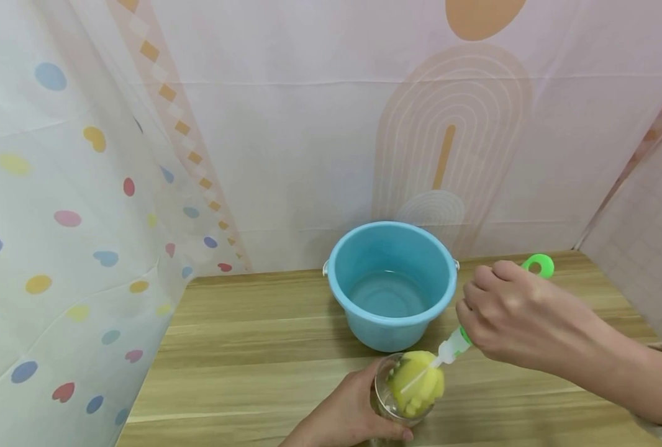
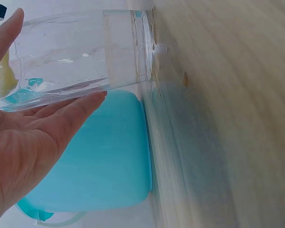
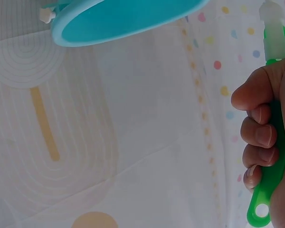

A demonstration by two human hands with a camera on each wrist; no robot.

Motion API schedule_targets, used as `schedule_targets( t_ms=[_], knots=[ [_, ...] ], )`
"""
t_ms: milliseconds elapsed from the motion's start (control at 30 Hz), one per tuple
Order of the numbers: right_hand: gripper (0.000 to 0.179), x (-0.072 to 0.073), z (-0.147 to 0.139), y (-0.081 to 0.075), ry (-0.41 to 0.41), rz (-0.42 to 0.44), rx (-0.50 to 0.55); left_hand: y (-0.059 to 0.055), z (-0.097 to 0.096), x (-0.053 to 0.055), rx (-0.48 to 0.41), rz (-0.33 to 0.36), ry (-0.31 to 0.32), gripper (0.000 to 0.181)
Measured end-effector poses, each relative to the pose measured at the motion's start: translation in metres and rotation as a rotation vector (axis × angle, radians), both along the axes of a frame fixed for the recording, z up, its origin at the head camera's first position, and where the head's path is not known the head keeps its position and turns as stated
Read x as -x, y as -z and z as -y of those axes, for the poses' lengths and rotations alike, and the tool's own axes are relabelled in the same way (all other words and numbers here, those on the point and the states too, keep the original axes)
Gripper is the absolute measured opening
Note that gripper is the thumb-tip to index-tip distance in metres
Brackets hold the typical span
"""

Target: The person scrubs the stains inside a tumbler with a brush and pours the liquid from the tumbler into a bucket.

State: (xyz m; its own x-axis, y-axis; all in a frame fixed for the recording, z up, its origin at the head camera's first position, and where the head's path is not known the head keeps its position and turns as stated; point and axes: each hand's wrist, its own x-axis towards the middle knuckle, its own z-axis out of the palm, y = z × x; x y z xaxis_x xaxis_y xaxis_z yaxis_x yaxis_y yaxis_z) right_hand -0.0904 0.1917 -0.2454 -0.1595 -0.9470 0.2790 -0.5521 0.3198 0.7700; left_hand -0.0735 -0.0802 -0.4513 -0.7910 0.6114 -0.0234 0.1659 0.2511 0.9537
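My right hand (image 1: pixel 510 310) grips the green handle (image 3: pixel 273 166) of a bottle brush, its thumb and fingers curled around it. The brush's yellow sponge head (image 1: pixel 420 379) is at the mouth of a clear glass (image 1: pixel 384 397), partly inside the rim. With my left hand (image 1: pixel 344 406) I hold the glass from its side, thumb and fingers around it. In the left wrist view the glass (image 2: pixel 80 52) stands upright on the table, its wall wet-looking. The yellow sponge shows only at the glass's top edge there.
A light blue bucket (image 1: pixel 389 335) with some water in it stands just behind the glass on the wooden table (image 1: pixel 241 354). Patterned curtains (image 1: pixel 286 155) hang behind the table and along both sides.
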Motion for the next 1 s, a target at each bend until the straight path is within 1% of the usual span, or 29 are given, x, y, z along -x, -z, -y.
schedule_targets(
  t_ms=[200, 300, 400, 567, 767, 1000],
  knots=[
    [0.028, 0.001, 0.005, -0.001, 0.001, -0.029, -0.021, -0.001, 0.0, 0.0, -0.014, 0.013, 0.008, 0.083],
    [0.028, 0.003, 0.006, 0.0, -0.005, -0.028, -0.019, -0.001, -0.001, 0.0, -0.016, 0.023, 0.009, 0.082],
    [0.03, 0.007, 0.006, 0.001, -0.018, -0.011, 0.01, -0.001, -0.001, 0.0, -0.017, 0.032, 0.011, 0.083],
    [0.033, 0.018, 0.002, 0.006, -0.043, 0.015, 0.078, -0.002, -0.001, 0.0, -0.023, 0.033, 0.018, 0.084],
    [0.032, 0.031, -0.005, 0.013, -0.051, 0.046, 0.167, -0.001, -0.001, 0.001, -0.023, 0.007, 0.025, 0.086],
    [0.03, 0.036, -0.015, 0.019, -0.042, 0.085, 0.222, -0.001, 0.0, 0.0, -0.009, -0.023, 0.03, 0.086]
  ],
)
